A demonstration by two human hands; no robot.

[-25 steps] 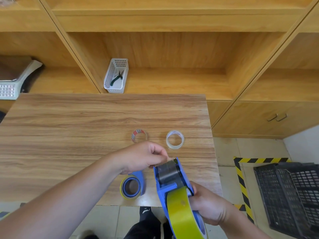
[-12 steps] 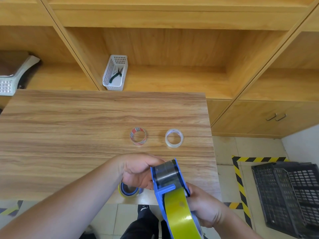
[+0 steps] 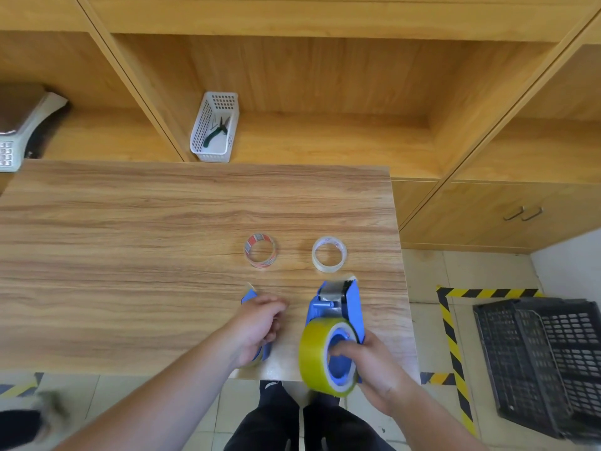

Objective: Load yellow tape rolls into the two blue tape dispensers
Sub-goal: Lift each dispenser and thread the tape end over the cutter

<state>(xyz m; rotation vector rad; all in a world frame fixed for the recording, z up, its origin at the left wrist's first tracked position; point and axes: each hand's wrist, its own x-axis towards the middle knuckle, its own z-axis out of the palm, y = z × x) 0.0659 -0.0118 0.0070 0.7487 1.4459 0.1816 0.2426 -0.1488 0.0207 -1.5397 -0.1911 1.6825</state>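
A blue tape dispenser (image 3: 348, 304) with a yellow tape roll (image 3: 317, 353) on its hub lies at the table's near right corner. My right hand (image 3: 374, 369) grips it, with the thumb through the blue hub. A second blue dispenser (image 3: 248, 296) with a yellow roll lies just to its left, mostly hidden under my left hand (image 3: 257, 327), which closes over it.
Two small tape rolls stand on the wooden table (image 3: 130, 255): one with red print (image 3: 260, 250), one clear (image 3: 329, 254). A white basket (image 3: 215, 126) with pliers sits on the shelf behind. A black crate (image 3: 546, 362) is on the floor at right.
My right hand has lowered the loaded dispenser onto the table near the right edge. My left hand has left it and now covers the second dispenser on the table.
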